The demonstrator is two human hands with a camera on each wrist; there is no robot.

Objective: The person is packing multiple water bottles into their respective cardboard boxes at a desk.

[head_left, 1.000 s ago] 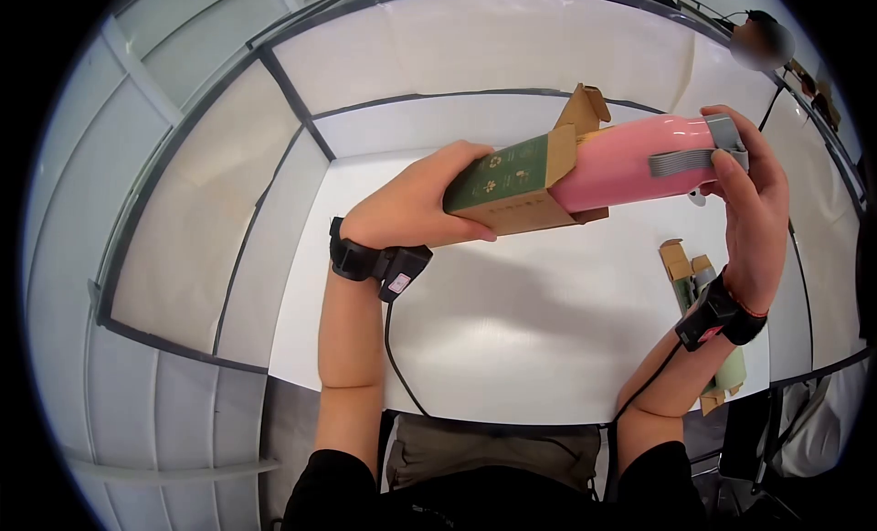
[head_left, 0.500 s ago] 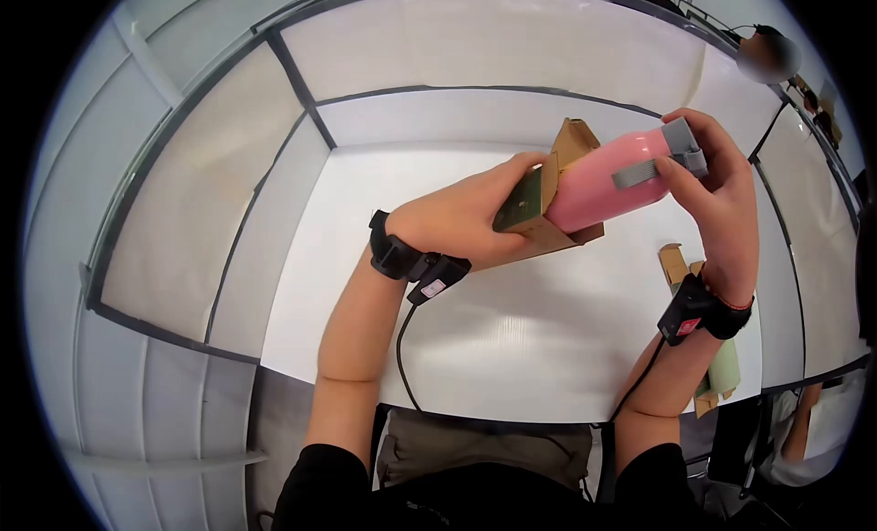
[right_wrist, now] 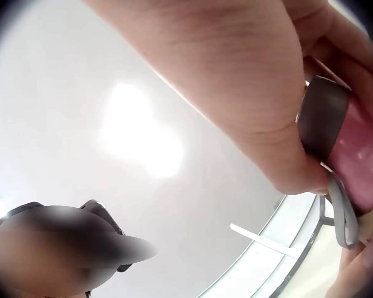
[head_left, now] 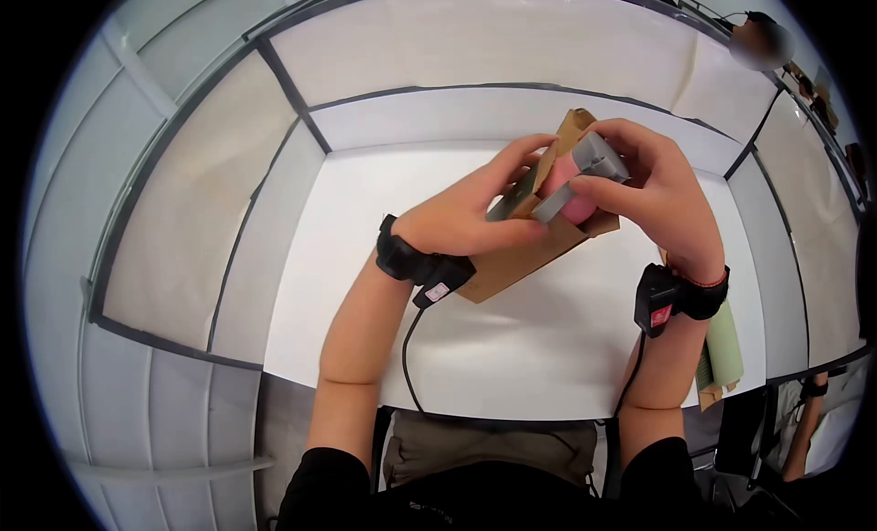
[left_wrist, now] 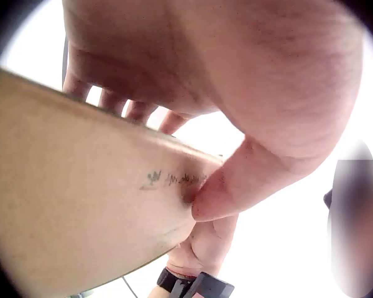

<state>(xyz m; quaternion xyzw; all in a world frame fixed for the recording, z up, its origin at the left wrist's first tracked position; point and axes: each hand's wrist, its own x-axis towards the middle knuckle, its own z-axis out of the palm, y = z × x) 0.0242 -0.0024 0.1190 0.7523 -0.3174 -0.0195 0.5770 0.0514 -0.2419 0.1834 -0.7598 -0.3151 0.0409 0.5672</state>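
At the left, tall pale panels (head_left: 187, 211) with dark edging stand beside the white worktop (head_left: 493, 357); more of them run across its far side. A black sleeve (head_left: 329, 485) covers the upper left arm, and a black wrist camera (head_left: 429, 277) with a cable sits at the left wrist. The left hand (head_left: 466, 211) is clamped round a cardboard box (head_left: 525, 264), its thumb pressed on a plain brown face with small dark print, its other fingers over the far edge. The box is held tilted above the worktop, its open end up and towards the right. One flap (head_left: 575, 124) stands up at the far side of the opening, and another sticks out at the near side.

In that opening sits a pink bottle (head_left: 560, 172), its lower part hidden inside the box and its grey cap (head_left: 594, 154) outside. A grey strap (head_left: 553, 204) hangs from the cap end, near the left thumb. The right hand (head_left: 667, 193) is closed on the cap end, thumb on the near side and fingers round the far side. Both hands are near each other.

Farther right, partly behind the right forearm, a pale green cylinder (head_left: 724, 348) lies with pieces of cardboard (head_left: 709, 389) near the right edge of the worktop. Beyond the panels, at the upper right, another person (head_left: 760, 42) is visible.
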